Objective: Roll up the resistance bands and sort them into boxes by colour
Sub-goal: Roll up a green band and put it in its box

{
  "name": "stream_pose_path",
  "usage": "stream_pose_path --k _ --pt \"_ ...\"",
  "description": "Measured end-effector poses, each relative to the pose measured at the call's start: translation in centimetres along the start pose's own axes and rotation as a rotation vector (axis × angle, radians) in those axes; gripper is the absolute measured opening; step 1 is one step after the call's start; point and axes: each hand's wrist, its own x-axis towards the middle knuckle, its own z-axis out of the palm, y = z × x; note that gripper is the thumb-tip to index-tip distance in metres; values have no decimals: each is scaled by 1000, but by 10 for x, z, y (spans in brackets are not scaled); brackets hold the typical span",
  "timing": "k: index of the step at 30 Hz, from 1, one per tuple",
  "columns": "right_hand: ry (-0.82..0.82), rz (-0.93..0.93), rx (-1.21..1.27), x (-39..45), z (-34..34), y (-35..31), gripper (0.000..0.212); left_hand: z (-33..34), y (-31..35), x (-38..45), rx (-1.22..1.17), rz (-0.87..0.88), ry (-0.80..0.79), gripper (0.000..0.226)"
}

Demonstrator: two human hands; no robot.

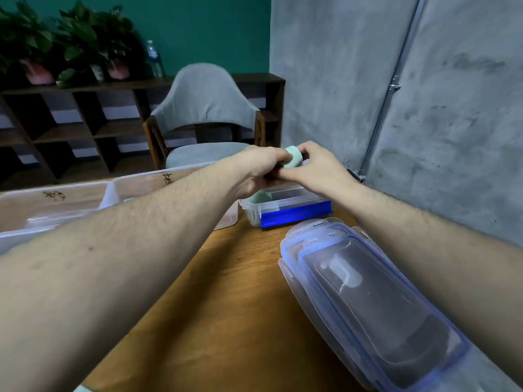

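A pale green resistance band (293,157), rolled into a short thick coil, is held up over the table between both hands. My left hand (260,168) grips it from the left and my right hand (317,168) pinches it from the right. Directly below them stands a small clear box (283,210) with a blue band folded along its front side and something pale green at its left end. How the fingers lie under the coil is hidden.
Two large clear bins (127,190) with black writing stand at the left. A stack of clear lids with blue seals (368,301) lies at the right on the wooden table (226,306). A grey chair (206,108) and concrete wall stand behind.
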Motion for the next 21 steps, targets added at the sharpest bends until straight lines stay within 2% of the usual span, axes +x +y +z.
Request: stream_pose_path --k 9,12,15,19,21 --pt "32 22 -71 36 12 18 43 -7 -6 42 266 -18 -48 30" --pt "28 10 -111 41 15 23 40 -5 -7 50 308 39 -93 17" --pt "-18 -8 -78 48 21 30 48 -7 -10 59 368 66 -95 1" --pt "-169 1 -81 52 19 33 78 -15 -16 66 498 108 -118 15" --pt "-221 5 -61 55 16 37 74 -17 -17 67 582 150 -88 16"
